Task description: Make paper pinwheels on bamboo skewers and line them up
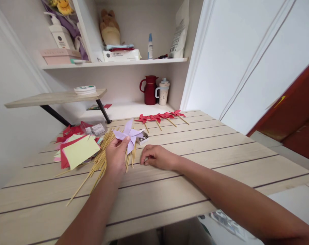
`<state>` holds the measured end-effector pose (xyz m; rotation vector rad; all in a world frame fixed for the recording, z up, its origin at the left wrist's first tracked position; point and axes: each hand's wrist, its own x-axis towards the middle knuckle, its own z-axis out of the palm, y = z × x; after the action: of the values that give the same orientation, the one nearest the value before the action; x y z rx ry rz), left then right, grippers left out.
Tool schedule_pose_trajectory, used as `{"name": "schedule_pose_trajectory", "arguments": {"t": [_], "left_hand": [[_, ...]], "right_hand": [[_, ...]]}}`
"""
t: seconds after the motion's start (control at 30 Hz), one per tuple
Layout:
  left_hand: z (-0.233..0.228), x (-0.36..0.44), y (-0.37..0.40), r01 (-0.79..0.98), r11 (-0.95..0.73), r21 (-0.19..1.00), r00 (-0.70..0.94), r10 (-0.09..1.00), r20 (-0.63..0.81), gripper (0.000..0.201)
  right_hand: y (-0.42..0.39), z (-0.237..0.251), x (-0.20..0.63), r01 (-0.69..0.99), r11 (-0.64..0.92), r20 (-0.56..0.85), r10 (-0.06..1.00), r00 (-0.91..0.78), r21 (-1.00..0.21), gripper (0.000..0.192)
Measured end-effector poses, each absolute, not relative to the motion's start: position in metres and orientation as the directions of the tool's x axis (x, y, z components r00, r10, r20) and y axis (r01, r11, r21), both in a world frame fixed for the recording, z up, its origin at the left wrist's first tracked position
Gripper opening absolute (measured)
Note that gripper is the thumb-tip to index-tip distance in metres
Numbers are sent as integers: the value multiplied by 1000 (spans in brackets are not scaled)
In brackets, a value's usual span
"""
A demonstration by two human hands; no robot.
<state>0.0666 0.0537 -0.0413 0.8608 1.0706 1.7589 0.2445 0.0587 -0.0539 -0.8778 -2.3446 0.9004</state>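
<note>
Lavender pinwheel (128, 129) pinched in the left hand (116, 153), thumb on top, over the sticks (101, 157) on the tabletop (208, 149). Left hand is the nearer one. From the right hand (158, 157), fingers curled, can't tell if holding anything, the pinwheel lies forward-left, apart. Blades radiate, no clear long axis; most sticks run near-left to far-right. Small box (143, 138) of shiny bits just right of it; red pinwheels (155, 118) farther out.

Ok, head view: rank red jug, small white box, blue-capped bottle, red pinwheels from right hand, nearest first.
1. Small white box, just beyond right hand, leftward.
2. Red pinwheels, row farther back.
3. Red jug, behind them.
4. Blue-capped bottle, on upper shelf.
</note>
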Motion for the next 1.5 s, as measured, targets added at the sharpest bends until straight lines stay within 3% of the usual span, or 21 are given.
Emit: {"name": "schedule_pose_trajectory", "arguments": {"t": [0.6,0.97,1.5], "left_hand": [[-43,66,54,-330,-224,917,-359,928,98,44],[-44,66,54,-330,-211,920,-352,932,88,41],[-45,67,54,-339,-199,920,-345,936,75,42]], "right_hand": [[59,-55,244,422,486,181,792,-583,-765,16],[59,-51,246,367,495,168,746,-645,-788,17],[59,-53,244,380,450,154,784,-601,-808,11]]}}
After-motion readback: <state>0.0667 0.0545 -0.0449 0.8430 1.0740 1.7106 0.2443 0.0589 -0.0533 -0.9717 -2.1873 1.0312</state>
